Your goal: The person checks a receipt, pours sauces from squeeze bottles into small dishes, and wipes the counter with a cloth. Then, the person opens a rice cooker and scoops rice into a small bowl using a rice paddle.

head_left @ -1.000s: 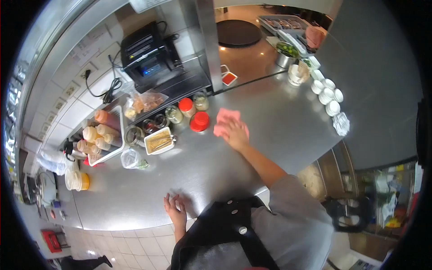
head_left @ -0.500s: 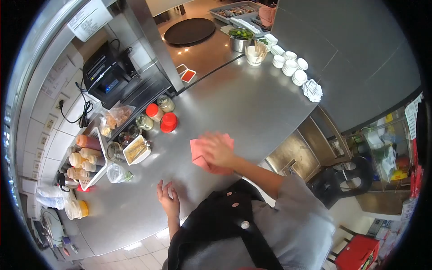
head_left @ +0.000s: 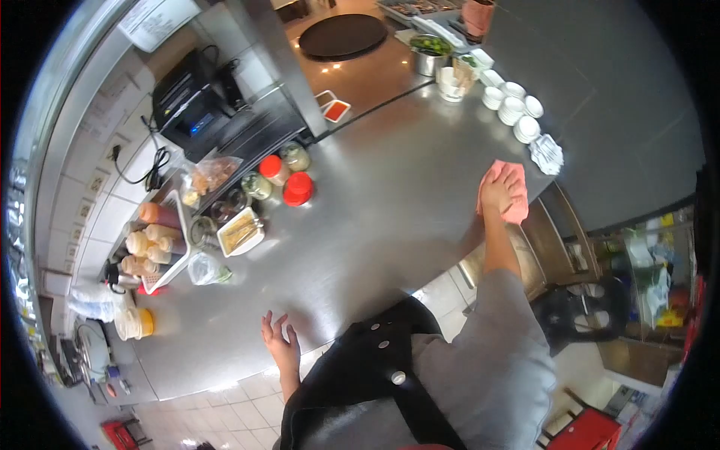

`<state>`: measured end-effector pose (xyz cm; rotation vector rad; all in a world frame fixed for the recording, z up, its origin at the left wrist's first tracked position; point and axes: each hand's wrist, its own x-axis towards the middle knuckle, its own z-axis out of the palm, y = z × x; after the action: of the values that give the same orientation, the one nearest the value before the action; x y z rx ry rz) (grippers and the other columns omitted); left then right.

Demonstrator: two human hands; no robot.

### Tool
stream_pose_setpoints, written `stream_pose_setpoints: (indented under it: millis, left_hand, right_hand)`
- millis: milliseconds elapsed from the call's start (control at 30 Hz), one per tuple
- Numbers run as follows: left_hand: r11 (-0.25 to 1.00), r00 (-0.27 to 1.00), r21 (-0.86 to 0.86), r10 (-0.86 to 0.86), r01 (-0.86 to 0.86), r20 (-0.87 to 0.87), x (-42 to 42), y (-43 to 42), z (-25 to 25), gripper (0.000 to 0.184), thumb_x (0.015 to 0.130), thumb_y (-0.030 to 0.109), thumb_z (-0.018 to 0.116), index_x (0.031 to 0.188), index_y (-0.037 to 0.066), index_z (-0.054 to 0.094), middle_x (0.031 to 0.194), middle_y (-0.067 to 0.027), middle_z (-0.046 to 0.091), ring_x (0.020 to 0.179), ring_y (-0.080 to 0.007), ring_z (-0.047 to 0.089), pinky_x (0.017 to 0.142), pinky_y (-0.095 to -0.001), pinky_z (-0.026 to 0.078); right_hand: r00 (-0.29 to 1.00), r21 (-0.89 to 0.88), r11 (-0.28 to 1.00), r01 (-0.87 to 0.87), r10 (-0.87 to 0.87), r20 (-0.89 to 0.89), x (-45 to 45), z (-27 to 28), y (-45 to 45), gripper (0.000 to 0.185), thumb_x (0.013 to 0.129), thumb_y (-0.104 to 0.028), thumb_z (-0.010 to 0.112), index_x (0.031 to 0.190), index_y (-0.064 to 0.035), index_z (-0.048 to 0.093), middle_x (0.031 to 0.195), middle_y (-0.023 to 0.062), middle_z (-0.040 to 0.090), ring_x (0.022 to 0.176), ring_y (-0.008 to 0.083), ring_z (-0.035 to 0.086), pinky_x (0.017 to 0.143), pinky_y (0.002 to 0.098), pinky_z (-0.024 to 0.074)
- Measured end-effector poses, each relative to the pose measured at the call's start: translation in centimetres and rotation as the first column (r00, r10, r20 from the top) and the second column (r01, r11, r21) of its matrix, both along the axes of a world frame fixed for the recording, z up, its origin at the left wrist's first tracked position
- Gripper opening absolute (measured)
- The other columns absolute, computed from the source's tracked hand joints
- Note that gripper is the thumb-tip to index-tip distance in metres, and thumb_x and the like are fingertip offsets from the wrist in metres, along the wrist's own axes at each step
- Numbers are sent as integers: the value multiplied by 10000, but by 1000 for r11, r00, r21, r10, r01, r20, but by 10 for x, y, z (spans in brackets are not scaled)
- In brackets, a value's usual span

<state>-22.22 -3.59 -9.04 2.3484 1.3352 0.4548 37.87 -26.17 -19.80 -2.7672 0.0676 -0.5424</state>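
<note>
head view, clock read with 12 at the top and the frame's middle as hub. right hand (head_left: pixel 500 193): lies on a pink cloth (head_left: pixel 516 214) between 2 and 3 o'clock. fingers stretched over its upper face, tips inside its outline; cloth shows beyond them at 12 o'clock and below the palm at 5 o'clock. cannot tell whether the fingers pinch it. left hand (head_left: pixel 281 341): at 7 o'clock, by the counter's near edge, fingers apart and slightly curled; contact with the metal cannot be told. from these fingers the cloth is well apart, toward 2 o'clock.

surface: steel counter (head_left: pixel 360 225), grey, shiny; the cloth's lower end reaches its edge. stacked white bowls (head_left: pixel 512 110) at 2 o'clock; a crumpled-looking white stack (head_left: pixel 547 154) near the cloth, at 1 to 2 o'clock from it. red-lidded jar (head_left: pixel 298 187) at 10, white rectangular dish (head_left: pixel 257 242) at 9, white-and-yellow tub (head_left: pixel 133 324) at 8.

room: black machine (head_left: pixel 187 112) at 10, round black tray (head_left: pixel 343 37) at 12, metal pot (head_left: pixel 429 64) with green contents at 1, tiled floor (head_left: pixel 247 409) at 7.
</note>
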Motion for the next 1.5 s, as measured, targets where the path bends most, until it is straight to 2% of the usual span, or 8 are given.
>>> stream_pose_setpoints:
  millis: [200,333,467,533,633,1033,1300,1500]
  left_hand:
    - [978,981,-90,182,-188,-68,-38,-25,-24,272,874,109,610,1143,119,645,1445,-196,434,1387,-423,328,1126,-595,226]
    - [975,978,-116,177,-189,-108,-36,-30,-20,280,872,108,610,1150,123,642,1446,-193,425,1400,-423,305,1133,-599,214]
    - [968,963,-54,238,-247,-128,-33,-32,-1,290,871,105,610,1159,123,636,1453,-185,412,1404,-417,301,1133,-603,212]
    - [955,949,-35,288,-295,-131,-35,-33,3,290,872,103,609,1160,122,635,1451,-185,415,1404,-416,300,1133,-605,211]
    - [940,931,1,338,-341,-135,-39,-37,2,296,870,95,608,1163,127,632,1445,-176,421,1405,-415,297,1131,-609,213]
    - [961,961,62,265,-270,85,-14,-31,-8,306,828,66,629,1126,130,647,1395,-168,481,1354,-432,375,1108,-547,315]
    - [908,849,-32,-379,418,368,82,7,-19,304,811,7,565,1107,7,633,1385,-165,502,1262,-394,483,1037,-431,432]
    - [676,669,6,-727,736,-158,134,-9,-26,531,884,297,584,1381,125,507,1514,-130,383,1427,-353,291,1154,-481,252]
  right_hand:
    - [690,294,708,-642,701,-180,-190,27,76,683,937,-360,522,1507,-58,299,1483,214,402,1402,374,336,1155,557,160]
    - [-68,254,-21,-967,981,-181,-165,89,105,286,900,-237,591,1142,-97,652,1153,36,668,1113,230,597,991,418,418]
    - [770,256,778,-573,618,-155,-4,19,156,414,993,-412,411,1271,-157,580,1217,177,620,998,361,640,794,456,496]
    - [742,-241,911,-334,412,530,55,-19,206,396,1010,-386,398,1175,-75,578,1218,166,565,1165,334,510,1010,473,373]
    - [799,72,811,-581,584,-144,-15,70,276,465,1015,-417,335,1241,-85,570,1358,180,491,1319,364,376,1098,500,268]
    - [335,36,333,-942,939,74,-255,25,228,510,981,-348,486,1454,-160,447,1561,99,331,1472,335,206,1185,548,71]
    - [51,815,17,-579,999,16,-314,43,204,303,989,-175,542,1252,-43,614,1304,174,595,1228,305,546,1063,425,400]
    - [256,780,-12,-625,941,220,-217,87,220,201,996,-113,524,1113,1,640,1062,84,673,996,162,626,912,291,487]
